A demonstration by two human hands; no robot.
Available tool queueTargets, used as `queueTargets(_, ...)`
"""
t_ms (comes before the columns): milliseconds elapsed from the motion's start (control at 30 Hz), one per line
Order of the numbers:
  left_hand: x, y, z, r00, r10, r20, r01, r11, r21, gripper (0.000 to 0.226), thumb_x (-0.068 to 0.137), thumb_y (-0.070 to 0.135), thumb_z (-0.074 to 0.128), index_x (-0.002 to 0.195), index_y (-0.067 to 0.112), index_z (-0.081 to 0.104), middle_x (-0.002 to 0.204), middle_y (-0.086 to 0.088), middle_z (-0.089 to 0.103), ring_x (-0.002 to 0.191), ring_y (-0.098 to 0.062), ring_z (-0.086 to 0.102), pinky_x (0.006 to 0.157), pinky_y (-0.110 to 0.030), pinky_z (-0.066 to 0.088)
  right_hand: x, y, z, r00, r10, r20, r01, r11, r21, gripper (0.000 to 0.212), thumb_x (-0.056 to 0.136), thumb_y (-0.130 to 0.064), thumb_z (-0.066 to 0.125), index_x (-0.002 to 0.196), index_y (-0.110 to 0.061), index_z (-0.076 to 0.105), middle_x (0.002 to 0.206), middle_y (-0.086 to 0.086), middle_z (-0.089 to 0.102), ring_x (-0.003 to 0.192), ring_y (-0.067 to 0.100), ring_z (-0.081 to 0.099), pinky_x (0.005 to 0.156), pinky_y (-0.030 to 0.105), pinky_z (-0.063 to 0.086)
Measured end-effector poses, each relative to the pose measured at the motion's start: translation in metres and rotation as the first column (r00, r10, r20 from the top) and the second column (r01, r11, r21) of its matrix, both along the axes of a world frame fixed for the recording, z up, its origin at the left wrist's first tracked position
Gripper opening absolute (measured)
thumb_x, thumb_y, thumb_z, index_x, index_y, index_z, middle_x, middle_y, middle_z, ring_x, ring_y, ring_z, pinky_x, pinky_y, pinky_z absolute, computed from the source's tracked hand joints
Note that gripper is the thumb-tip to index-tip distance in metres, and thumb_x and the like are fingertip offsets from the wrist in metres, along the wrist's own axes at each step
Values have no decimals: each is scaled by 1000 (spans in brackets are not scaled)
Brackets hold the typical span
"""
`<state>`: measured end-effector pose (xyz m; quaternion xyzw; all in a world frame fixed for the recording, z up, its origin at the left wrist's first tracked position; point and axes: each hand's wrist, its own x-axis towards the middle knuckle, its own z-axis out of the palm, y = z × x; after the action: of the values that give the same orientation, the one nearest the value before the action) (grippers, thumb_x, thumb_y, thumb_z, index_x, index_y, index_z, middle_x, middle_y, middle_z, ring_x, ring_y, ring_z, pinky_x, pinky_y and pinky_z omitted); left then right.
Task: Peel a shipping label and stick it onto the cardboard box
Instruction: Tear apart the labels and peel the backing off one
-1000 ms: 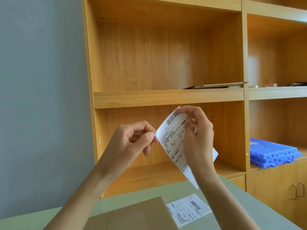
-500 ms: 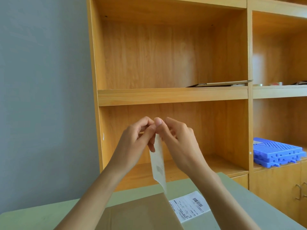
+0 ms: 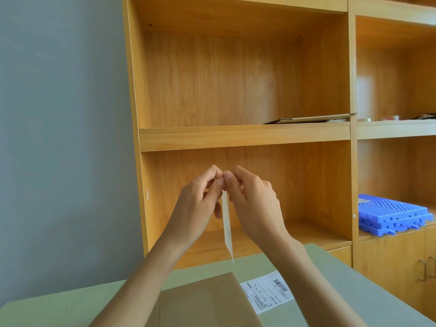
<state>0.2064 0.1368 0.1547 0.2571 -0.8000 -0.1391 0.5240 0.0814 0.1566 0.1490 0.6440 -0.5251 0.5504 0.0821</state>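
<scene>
A white shipping label (image 3: pixel 227 223) hangs edge-on between my hands, raised in front of the lower shelf opening. My left hand (image 3: pixel 200 206) and my right hand (image 3: pixel 252 204) both pinch its top corner, fingertips touching. Below them a brown cardboard box (image 3: pixel 203 303) lies on the pale green table (image 3: pixel 59 308). A second printed label (image 3: pixel 266 293) lies flat on the table against the box's right side.
A wooden shelf unit (image 3: pixel 243 135) stands right behind the table. Flat cardboard (image 3: pixel 309 119) lies on the middle shelf. Blue plastic trays (image 3: pixel 394 213) are stacked in the right compartment above cabinet doors (image 3: pixel 401 267). A grey wall (image 3: pixel 61 138) fills the left.
The label went from facing me, held mostly by the right hand, to hanging edge-on. Both hands have come together at its top corner.
</scene>
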Motion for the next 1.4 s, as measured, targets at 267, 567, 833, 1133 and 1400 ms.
queueTargets(267, 8, 1, -3, 1000, 22, 8, -22, 1000, 10, 29, 106, 22, 41, 84, 9, 54, 55, 9, 51, 49, -11, 54, 53, -16, 40, 6, 2, -8, 998, 61, 12, -61, 998, 14, 33, 102, -37, 34, 77, -18, 44, 66, 1, 64, 57, 23, 55, 47, 30, 33)
queueTargets(567, 28, 4, 4, 964, 133, 231, -123, 991, -59, 25, 106, 25, 42, 85, 18, 54, 57, 4, 59, 52, -7, 56, 56, -28, 46, 6, 11, -6, 952, -46, -301, 39, 999, -32, 21, 102, -34, 36, 86, -23, 43, 63, -8, 52, 57, 16, 52, 45, 26, 35)
queueTargets(833, 24, 6, -1, 855, 458, 244, -356, 860, -366, 22, 104, 34, 39, 85, 28, 48, 54, 4, 53, 46, -15, 52, 42, -33, 38, 8, 2, -9, 979, 25, -203, -15, 999, 50, 25, 101, -35, 31, 84, -24, 47, 72, -2, 67, 59, 21, 58, 51, 41, 46)
queueTargets(1133, 26, 2, -5, 916, 339, 213, -291, 929, -227, 24, 106, 30, 38, 84, 27, 47, 55, -2, 55, 53, -25, 56, 56, -54, 50, 9, 4, -15, 976, 40, -215, -33, 999, 36, 26, 104, -39, 31, 86, -24, 43, 74, -2, 65, 60, 20, 57, 51, 40, 46)
queueTargets(1400, 24, 5, -4, 945, 264, 191, -236, 959, -157, 27, 107, 31, 34, 85, 23, 48, 56, -1, 56, 54, -22, 58, 60, -54, 50, 5, 8, -15, 973, 77, -216, -85, 996, -26, 25, 105, -33, 30, 85, -24, 41, 74, -2, 64, 59, 19, 55, 50, 39, 44)
